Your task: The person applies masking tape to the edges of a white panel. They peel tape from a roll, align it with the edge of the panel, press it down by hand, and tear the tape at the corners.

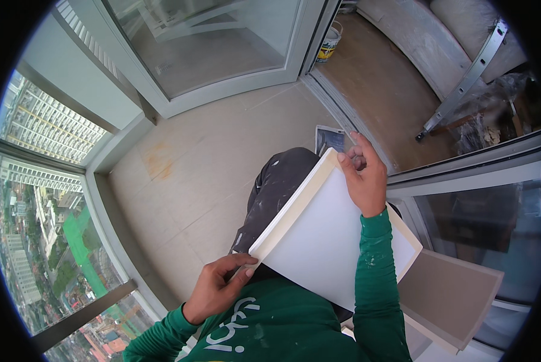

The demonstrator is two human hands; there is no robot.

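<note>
A square white tile (325, 241) with a pale cream edge rests tilted over my lap. My left hand (217, 285) grips its near left corner, thumb on top. At the far corner, my right hand (362, 175) curls its fingers over the tile's top edge. Both arms wear green sleeves flecked with white. A grey trouser knee (276, 187) shows under the tile.
More grey tiles (448, 295) lie stacked at my right. A beige tiled balcony floor (210, 163) spreads ahead, with a small printed card (329, 140) on it. A sliding glass door (210, 42), a paint bucket (329, 43) and a metal ladder leg (463, 84) stand beyond. A glass railing (77, 265) drops off to the left.
</note>
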